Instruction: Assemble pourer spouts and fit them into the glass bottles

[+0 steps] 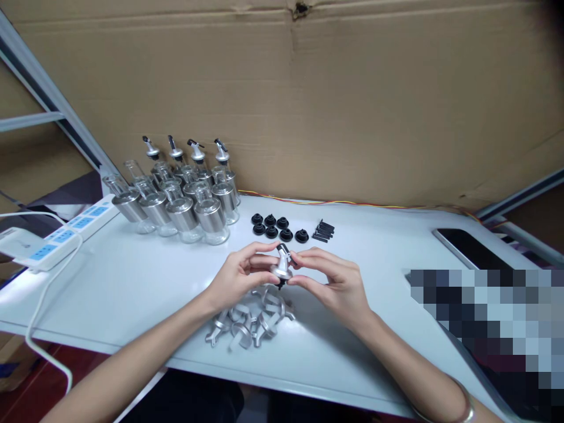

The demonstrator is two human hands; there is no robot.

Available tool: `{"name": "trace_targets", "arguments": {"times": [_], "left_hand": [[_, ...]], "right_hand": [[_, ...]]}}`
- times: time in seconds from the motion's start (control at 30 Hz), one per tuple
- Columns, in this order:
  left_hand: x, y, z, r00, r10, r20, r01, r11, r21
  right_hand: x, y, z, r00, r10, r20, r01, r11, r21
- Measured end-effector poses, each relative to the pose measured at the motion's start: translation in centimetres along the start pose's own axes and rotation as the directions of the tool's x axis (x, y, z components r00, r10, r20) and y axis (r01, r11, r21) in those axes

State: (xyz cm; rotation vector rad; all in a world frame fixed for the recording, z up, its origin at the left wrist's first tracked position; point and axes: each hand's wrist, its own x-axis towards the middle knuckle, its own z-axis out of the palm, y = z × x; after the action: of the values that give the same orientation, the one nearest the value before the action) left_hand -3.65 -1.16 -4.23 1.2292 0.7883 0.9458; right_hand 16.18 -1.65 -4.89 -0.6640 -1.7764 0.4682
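Both hands meet over the middle of the white counter (132, 282), and between them sits a small silver pourer spout (282, 267) with a black tip. The left hand (238, 276) has its grip pinched on the spout's left side, thumb and fingertips pressed against the metal; the right hand (332, 282) pinches it from the right in the same way. Just below the spout, toward the person, lies a loose heap of silver metal caps (251, 320). Beyond the spout sit a cluster of black rubber stoppers (275, 227) and, just right of them, a small pile of black tubes (323, 231). Farther back and left of the spout stand glass bottles (185, 200), four of them topped with pourers. A white power strip (66, 235) lies at the far left edge; a dark tablet (469, 249) lies well to the right.
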Motion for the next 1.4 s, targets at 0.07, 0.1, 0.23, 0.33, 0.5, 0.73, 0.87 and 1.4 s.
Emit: {"name": "trace_targets", "arguments": {"times": [0.07, 0.1, 0.23, 0.33, 0.5, 0.73, 0.87, 1.4], "left_hand": [[0.05, 0.00, -0.03, 1.000, 0.001, 0.000, -0.001, 1.000, 0.001], [0.06, 0.00, -0.04, 1.000, 0.001, -0.002, -0.001, 1.000, 0.004], [0.06, -0.01, -0.01, 1.000, 0.003, -0.010, -0.003, 1.000, 0.019], [0.10, -0.06, -0.06, 0.997, 0.053, -0.051, -0.049, 0.996, 0.077], [0.25, -0.26, -0.32, 0.975, 0.201, -0.099, -0.177, 0.962, 0.210], [0.22, -0.36, -0.07, 0.980, 0.194, -0.047, -0.184, 0.968, 0.171], [0.24, -0.35, -0.12, 0.974, 0.226, 0.001, -0.221, 0.954, 0.204], [0.09, -0.25, -0.19, 0.930, 0.368, -0.002, -0.332, 0.840, 0.429]], "right_hand": [[-0.01, -0.09, 0.04, 1.000, -0.005, 0.003, 0.005, 1.000, -0.016], [0.01, -0.13, 0.05, 1.000, -0.004, 0.006, 0.004, 1.000, -0.024], [0.17, -0.15, -0.02, 1.000, 0.004, 0.022, -0.002, 0.998, -0.061], [0.20, -0.05, -0.10, 0.998, 0.057, 0.027, -0.055, 0.997, -0.063], [0.11, -0.11, -0.11, 0.984, 0.162, 0.079, -0.158, 0.986, -0.058], [0.15, -0.32, 0.02, 0.975, 0.005, 0.221, 0.020, 0.994, -0.109], [0.23, -0.40, 0.04, 0.979, -0.042, 0.202, 0.066, 0.991, -0.116], [0.44, -0.83, -0.02, 0.982, 0.049, 0.184, -0.039, 0.997, -0.060]]}}
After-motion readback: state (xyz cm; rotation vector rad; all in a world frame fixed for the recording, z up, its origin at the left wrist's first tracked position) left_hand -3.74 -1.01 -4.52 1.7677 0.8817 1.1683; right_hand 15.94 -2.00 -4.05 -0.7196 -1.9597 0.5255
